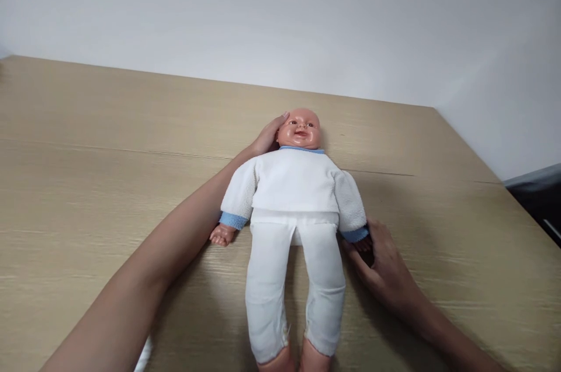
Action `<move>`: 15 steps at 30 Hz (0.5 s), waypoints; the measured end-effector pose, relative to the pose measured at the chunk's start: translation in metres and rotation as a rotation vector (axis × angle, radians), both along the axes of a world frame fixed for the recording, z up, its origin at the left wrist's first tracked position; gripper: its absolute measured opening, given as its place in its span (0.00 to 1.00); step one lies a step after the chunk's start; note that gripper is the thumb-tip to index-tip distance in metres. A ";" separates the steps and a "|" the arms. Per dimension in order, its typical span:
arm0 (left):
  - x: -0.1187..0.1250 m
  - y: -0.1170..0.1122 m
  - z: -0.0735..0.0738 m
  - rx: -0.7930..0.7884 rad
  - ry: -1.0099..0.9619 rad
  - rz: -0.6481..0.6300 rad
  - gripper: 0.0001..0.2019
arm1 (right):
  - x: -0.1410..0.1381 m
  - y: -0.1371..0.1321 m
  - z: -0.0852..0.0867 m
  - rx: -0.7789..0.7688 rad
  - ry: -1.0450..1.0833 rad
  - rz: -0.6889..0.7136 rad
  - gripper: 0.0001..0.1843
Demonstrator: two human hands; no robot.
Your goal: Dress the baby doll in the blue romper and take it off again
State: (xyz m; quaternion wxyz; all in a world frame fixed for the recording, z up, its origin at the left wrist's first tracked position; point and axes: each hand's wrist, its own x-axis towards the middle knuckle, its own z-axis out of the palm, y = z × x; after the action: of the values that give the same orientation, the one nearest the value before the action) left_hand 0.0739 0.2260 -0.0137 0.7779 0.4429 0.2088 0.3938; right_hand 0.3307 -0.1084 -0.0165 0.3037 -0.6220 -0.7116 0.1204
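Note:
A baby doll (294, 185) with a bare plastic head lies on its back on the wooden table (109, 109). It wears a white top with a blue collar and blue cuffs, and white trousers. Its feet run out of the bottom of the picture. My left hand (268, 134) cups the side of the doll's head, with the fingers partly hidden behind it. At the doll's other side, my right hand (382, 258) is curled round the end of the sleeve and the small plastic hand, thumb near the trousers.
A pale wall (263, 16) rises behind the table's far edge. Beyond the table's right edge stands a dark object (537, 200), only partly in view. Seams run across the tabletop. Something whitish shows below my left forearm at the bottom.

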 end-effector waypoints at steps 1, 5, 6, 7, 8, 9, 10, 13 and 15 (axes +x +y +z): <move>0.000 0.000 0.000 0.009 0.008 0.002 0.33 | 0.000 0.000 0.000 -0.003 -0.007 0.000 0.20; -0.003 0.003 0.001 0.077 0.080 0.068 0.30 | 0.001 0.000 -0.003 -0.001 -0.027 0.005 0.22; -0.007 0.006 0.003 0.107 0.124 0.132 0.27 | 0.001 0.001 -0.003 0.007 -0.039 0.001 0.24; -0.012 0.009 0.007 0.149 0.181 0.219 0.25 | 0.001 0.001 -0.004 0.023 -0.054 -0.006 0.26; -0.018 0.012 0.012 0.206 0.249 0.317 0.22 | 0.001 0.001 -0.005 0.043 -0.071 -0.014 0.28; -0.024 0.015 0.019 0.277 0.317 0.416 0.20 | 0.001 0.002 -0.005 0.064 -0.088 -0.023 0.31; -0.030 0.016 0.027 0.361 0.377 0.508 0.19 | 0.001 0.002 -0.006 0.087 -0.103 -0.031 0.34; -0.035 0.000 0.059 0.627 0.475 0.725 0.16 | 0.001 0.005 -0.010 0.129 -0.112 -0.052 0.43; -0.020 -0.032 0.080 0.777 0.494 0.773 0.17 | 0.002 0.008 -0.014 0.141 -0.103 -0.061 0.45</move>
State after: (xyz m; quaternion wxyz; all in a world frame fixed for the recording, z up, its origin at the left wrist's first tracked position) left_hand 0.0542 0.1943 0.0666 0.2881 0.6651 0.3700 0.5812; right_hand 0.3328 -0.1004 -0.0302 0.3133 -0.6258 -0.7138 0.0283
